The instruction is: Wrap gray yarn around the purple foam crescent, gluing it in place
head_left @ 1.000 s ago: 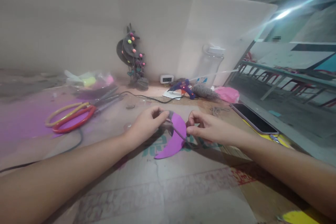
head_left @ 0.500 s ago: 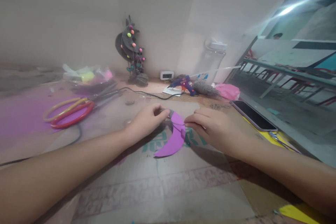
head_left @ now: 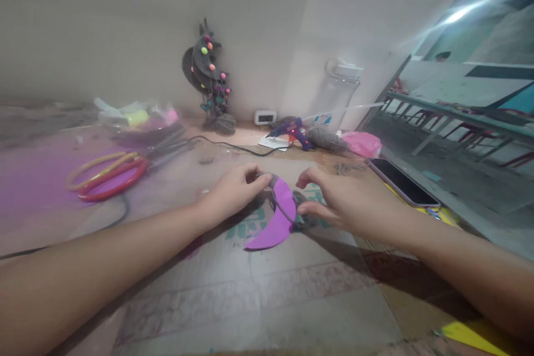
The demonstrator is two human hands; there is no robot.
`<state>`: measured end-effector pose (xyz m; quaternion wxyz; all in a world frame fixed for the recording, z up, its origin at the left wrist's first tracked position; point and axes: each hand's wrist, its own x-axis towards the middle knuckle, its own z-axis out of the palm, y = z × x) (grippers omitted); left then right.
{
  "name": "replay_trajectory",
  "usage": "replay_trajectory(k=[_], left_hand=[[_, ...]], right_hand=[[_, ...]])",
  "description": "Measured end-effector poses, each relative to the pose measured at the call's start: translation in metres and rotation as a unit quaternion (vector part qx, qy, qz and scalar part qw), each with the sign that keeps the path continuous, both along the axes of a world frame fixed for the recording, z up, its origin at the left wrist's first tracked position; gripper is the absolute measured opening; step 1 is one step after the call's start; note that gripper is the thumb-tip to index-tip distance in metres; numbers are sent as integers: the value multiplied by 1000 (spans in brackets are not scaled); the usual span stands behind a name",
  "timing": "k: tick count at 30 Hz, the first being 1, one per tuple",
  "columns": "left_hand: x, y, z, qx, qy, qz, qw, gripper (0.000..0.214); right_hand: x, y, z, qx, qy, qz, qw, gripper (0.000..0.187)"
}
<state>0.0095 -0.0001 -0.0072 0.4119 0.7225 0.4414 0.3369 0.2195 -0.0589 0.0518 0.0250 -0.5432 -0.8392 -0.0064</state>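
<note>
A purple crescent moon cutout (head_left: 273, 232) lies over the cardboard, its upper tip wrapped in grey yarn (head_left: 273, 179). My left hand (head_left: 246, 186) pinches that wrapped tip between thumb and fingers. From there a strand of the yarn runs slantwise across the purple face to its right edge. Just right of the cutout, my right hand (head_left: 329, 197) is open, thumb and index finger apart, with nothing seen between them. Some dark yarn lies under and beside the crescent near my right fingertips.
Scissors (head_left: 112, 175) lie at left by a plastic bag (head_left: 137, 117). At the back are a finished moon hanging (head_left: 208, 67), a small clock (head_left: 265, 117), a glue gun (head_left: 294, 132), a grey yarn bundle (head_left: 327, 140) and a clear bottle (head_left: 340, 92). A phone (head_left: 403, 182) lies at right.
My right hand has let go of the yarn strand and opened its fingers. The strand now slants lower across the crescent. My left hand keeps its hold on the tip.
</note>
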Motion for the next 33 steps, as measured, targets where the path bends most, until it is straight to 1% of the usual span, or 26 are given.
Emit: replay_trajectory(k=[2,3,5,6,9,12,15,16,17,18,19,20,22,23,24,25,26,28,30,33], left_hand=[[0,1,0,14,-4,6,1000,27],[0,2,-1,22,-9,12,1000,26],[-1,4,-1,43,-16,25,999,26],[-2,4,-2,51,-20,31,998,26],[-2,7,-3,65,-44,43,996,25],[-2,9,-3,64,-73,48,994,24],[-3,10,-3,59,-82,47,994,24],[-3,10,-3,59,-82,46,994,24],[-3,11,-4,61,-80,45,994,24],[-3,11,-4,62,-76,45,994,25],[-4,11,-4,64,-74,46,994,25],[-4,11,-4,65,-73,47,994,25],[-4,11,-4,62,-74,46,994,25],[-4,11,-3,60,-76,45,994,24],[-4,10,-3,57,-76,44,994,23],[-4,10,-3,55,-76,42,995,23],[-4,10,-2,54,-73,41,995,23],[-3,9,-2,55,-61,39,996,24],[-3,9,-2,60,-48,38,996,26],[-2,8,-2,63,-32,35,997,27]], right_hand=[[-3,1,-1,-101,86,-11,991,33],[-3,2,-3,-153,134,-19,979,33],[-2,6,-9,-243,221,-36,944,38],[0,8,-12,-276,256,-43,926,41],[5,12,-19,-332,324,-43,885,47],[5,13,-23,-376,366,-31,851,44],[2,11,-27,-430,396,-9,811,38],[1,11,-28,-439,402,-4,804,36],[-1,10,-29,-440,403,-2,803,34],[-1,9,-29,-430,395,0,812,31],[-2,8,-30,-403,377,4,834,29],[-1,7,-29,-358,348,10,866,27],[0,5,-28,-231,261,31,937,28],[1,4,-26,-153,211,39,965,31],[2,3,-24,-75,165,48,982,34],[2,3,-22,-6,126,61,990,33],[3,3,-20,54,97,81,991,28],[4,3,-16,149,61,136,978,15],[4,3,-12,205,39,189,960,17],[5,3,-9,244,13,223,944,23]])
